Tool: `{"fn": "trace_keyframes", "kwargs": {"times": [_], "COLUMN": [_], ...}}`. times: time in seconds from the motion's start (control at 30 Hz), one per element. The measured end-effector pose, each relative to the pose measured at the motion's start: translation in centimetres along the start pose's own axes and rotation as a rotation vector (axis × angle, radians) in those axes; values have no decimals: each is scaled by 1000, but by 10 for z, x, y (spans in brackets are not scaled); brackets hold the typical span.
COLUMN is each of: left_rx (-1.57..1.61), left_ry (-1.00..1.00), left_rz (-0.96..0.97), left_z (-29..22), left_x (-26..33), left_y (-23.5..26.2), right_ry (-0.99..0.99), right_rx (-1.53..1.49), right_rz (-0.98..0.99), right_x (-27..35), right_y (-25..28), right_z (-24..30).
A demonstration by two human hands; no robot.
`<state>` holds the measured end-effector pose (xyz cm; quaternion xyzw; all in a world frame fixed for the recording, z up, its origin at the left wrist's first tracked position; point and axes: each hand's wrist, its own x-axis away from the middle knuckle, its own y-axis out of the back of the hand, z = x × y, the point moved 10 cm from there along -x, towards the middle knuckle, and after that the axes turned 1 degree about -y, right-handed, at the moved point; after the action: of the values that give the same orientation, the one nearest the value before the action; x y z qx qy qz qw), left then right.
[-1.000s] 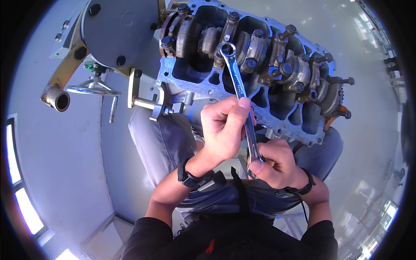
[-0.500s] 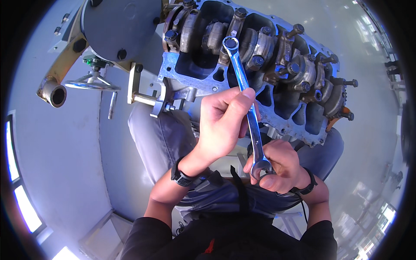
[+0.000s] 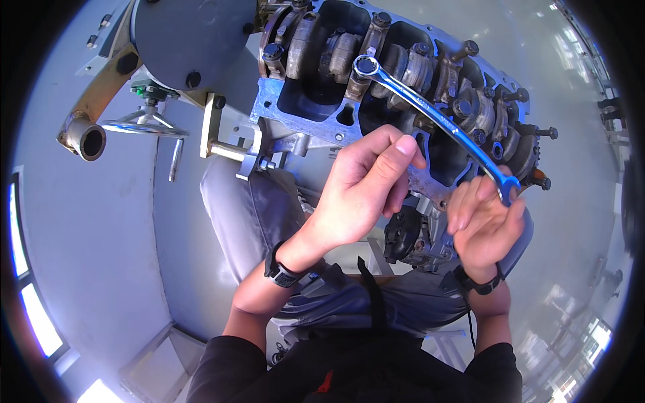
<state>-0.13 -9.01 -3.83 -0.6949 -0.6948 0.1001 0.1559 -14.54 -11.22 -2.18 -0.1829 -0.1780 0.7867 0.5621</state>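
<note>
A long shiny combination wrench [image 3: 437, 115] lies slantwise over an engine block [image 3: 295, 119]. Its ring end sits around a bolt head [image 3: 365, 65] on a bearing cap. At the other, open-jawed end is my right hand [image 3: 487, 218], slightly blurred, with its fingers bent about the jaw and the thumb beside it. My left hand [image 3: 369, 185] hovers in front of the block's near edge, left of the wrench and apart from it. Its thumb presses toward the curled forefinger, and nothing shows between them. The crankshaft [image 3: 341, 55] rests in the block under caps with several raised bolts.
A grey round plate [image 3: 191, 40] with a bracket arm carries the block at the left. Below it are a handwheel [image 3: 144, 131] with a crank handle and a tubular arm end [image 3: 87, 142]. A dark mechanical part [image 3: 403, 235] shows below the block, between my knees.
The wrench has swung about its ring end, the open jaw moving right and away from me. My right hand went with it. My left hand has come off the shaft and hardly moved.
</note>
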Motion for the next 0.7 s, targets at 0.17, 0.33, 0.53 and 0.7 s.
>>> {"fn": "trace_keyframes", "kwargs": {"times": [0.17, 0.33, 0.53, 0.7], "left_rx": [-24, -30, -25, -13], "left_ry": [3, -2, -33, -56], "left_rz": [4, 19, 20, 9], "left_z": [0, 4, 4, 2], "left_x": [-3, -4, -4, -4], "left_y": [-5, -9, -9, -7], "right_ry": [45, -18, 15, 97], "right_rx": [474, 166, 48, 6], "right_rz": [-123, -40, -63, 80], "right_x": [-30, -26, -20, -15], "right_y": [33, 18, 14, 7], "right_z": [21, 13, 9, 8]}}
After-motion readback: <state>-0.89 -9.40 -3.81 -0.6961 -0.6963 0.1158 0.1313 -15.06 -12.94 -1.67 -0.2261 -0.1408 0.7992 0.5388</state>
